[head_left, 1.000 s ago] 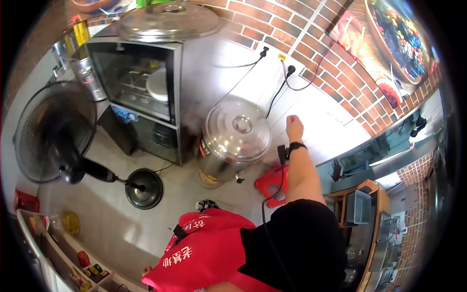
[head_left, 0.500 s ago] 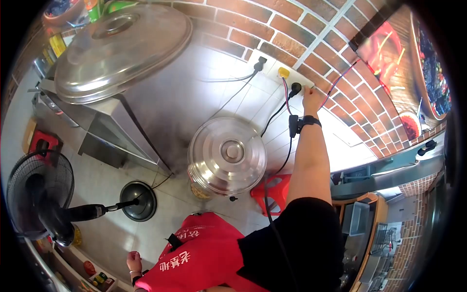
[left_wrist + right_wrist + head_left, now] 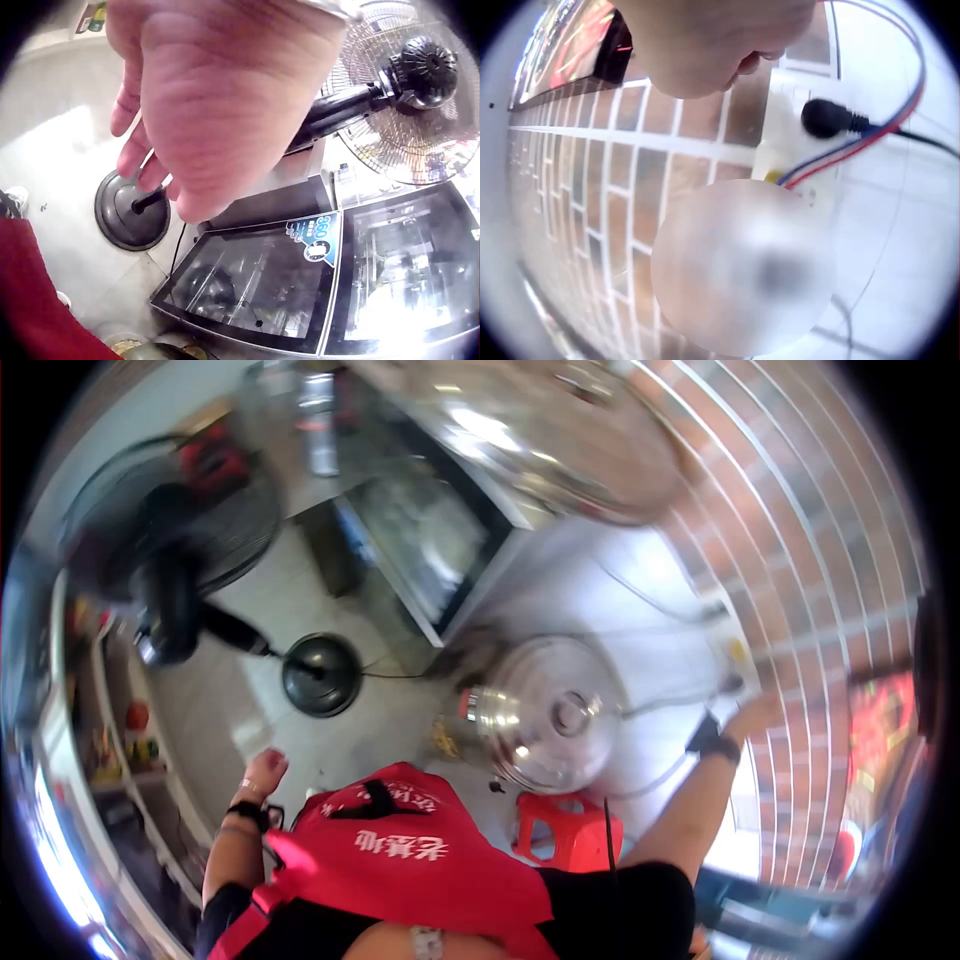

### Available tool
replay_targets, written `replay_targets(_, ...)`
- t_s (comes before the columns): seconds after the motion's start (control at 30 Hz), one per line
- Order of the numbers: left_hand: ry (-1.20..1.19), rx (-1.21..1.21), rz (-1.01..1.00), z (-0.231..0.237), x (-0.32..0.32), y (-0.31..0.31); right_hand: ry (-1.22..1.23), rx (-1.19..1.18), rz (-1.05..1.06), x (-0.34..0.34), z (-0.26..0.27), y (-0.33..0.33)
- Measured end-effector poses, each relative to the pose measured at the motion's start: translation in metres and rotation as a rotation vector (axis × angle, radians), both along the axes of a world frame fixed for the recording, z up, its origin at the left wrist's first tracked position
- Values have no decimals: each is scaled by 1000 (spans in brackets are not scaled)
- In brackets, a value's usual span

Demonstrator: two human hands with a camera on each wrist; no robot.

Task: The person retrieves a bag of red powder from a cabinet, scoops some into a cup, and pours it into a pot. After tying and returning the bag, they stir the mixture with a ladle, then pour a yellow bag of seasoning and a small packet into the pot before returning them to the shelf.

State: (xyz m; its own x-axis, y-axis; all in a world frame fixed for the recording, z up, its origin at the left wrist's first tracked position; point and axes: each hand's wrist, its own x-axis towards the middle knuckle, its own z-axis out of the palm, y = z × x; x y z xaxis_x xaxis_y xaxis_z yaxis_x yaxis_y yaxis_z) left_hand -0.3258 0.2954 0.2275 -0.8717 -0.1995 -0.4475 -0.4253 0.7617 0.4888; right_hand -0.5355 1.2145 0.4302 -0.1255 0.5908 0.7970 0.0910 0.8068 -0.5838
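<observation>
Swung round since the earlier head frame is the whole scene, so the pot etc. are now shown further right; more of the L arm is seen, & the R hand (image 3: pixel 757 717) is kept up by the wall

Head view (blurry): the R arm is stretched out to the brick wall (image 3: pixel 810 560), w/ the black plug (image 3: pixel 733 683) just beside the hand; its fingers can't be made out. The L hand (image 3: pixel 266 770) is held low on the other side, prob. just for balance, nothing seen in it. Btwn the arms a lidded steel pot (image 3: pixel 570 670) is placed near the wall, prob. so sockets are w/in reach; a red stool (image 3: pixel 570 830) is set beside it

L wrist view: the L hand's fingers are loosely bent, slightly apart, nothing pinched; past them a round fan base (image 3: pixel 133 214) & a glass-fronted cabinet (image 3: pixel 247 277) are seen. No plug is shown

R wrist view: the R hand's fingers are bent in by the end of a white socket panel (image 3: pixel 789 112); tips are hidden, so whether anything's pinched can't be told. It's prob. held there for access to the panel. Plug is seated in the panel, near the fingers but apart from them, w/ red & blue wires (image 3: pixel 840 154) looped across its lead
</observation>
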Motion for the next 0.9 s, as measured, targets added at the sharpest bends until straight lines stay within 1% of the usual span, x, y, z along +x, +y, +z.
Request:
replay_targets(0.03, 7, 32, 24, 3, 1, -2, -10, 3, 55, 0, 12, -36)
replay_targets(0.07, 7, 61, 48, 1, 3, -4, -49, -49, 108, 2, 21, -78)
replay_targets(0.1, 4, 36, 47, -11, 8, -8, 67, -229, 333, 1, 15, -113)
replay_targets(0.13, -7, 69, 87, -20, 16, -16, -69, -276, 350, 14, 40, -222)
replay_targets(0.17, -22, 104, 125, -30, 28, -25, -229, -90, 372, 20, -1, -245)
replay_targets(0.2, -59, 128, 171, -37, 42, -38, -293, -339, 476, 32, -25, -323)
replay_targets(0.23, -93, 123, 207, -32, 62, -69, -547, -224, 558, 45, -98, -354)
replay_targets(0.27, -86, 120, 268, -33, 72, -91, -597, -251, 711, 48, -199, -364)
replay_targets(0.3, -96, 116, 263, -37, 84, -112, -896, -19, 1044, 72, -190, -436)
replay_targets(0.33, -105, 108, 250, -38, 99, -137, -1091, -666, 925, 89, -242, -490)
replay_targets(0.37, -102, 109, 287, -40, 115, -160, -1340, -402, 1120, 114, -211, -566)
replay_targets(0.4, -74, 91, 340, -41, 131, -185, -1297, -331, 1222, 130, -283, -591)
replay_targets(0.43, -44, 71, 391, -43, 147, -213, -1577, -49, 1333, 137, -257, -650)
replay_targets(0.47, 27, 42, 417, -44, 164, -241, -1644, 2, 1500, 145, -244, -699)
replay_targets(0.5, 31, 45, 451, -43, 182, -272, -1650, 35, 1523, 143, -241, -747)
replay_targets(0.57, 11, 22, 634, -29, 220, -323, -1769, 162, 1782, 147, -246, -819)
replay_targets(0.6, 3, 25, 662, -28, 238, -347, -1774, 105, 1864, 136, -304, -842)
replay_targets(0.63, 81, 42, 814, -29, 257, -368, -1785, 35, 1940, 127, -358, -858)
replay_targets(0.67, 159, 55, 959, -31, 277, -387, -1749, 228, 1921, 127, -315, -899)
replay_targets(0.7, 142, 55, 968, -32, 294, -401, -1703, 411, 1892, 124, -255, -958)
replay_targets(0.77, 245, 156, 1211, -37, 316, -427, -1681, 464, 1826, 112, -245, -1023)
replay_targets(0.8, 288, 231, 1294, -43, 323, -436, -1701, 407, 1813, 103, -252, -1049)
replay_targets(0.83, 271, 239, 1298, -54, 329, -445, -1720, 350, 1797, 96, -260, -1075)
replay_targets(0.9, 359, 354, 1395, -77, 337, -463, -1731, 480, 1817, 91, -231, -1135)
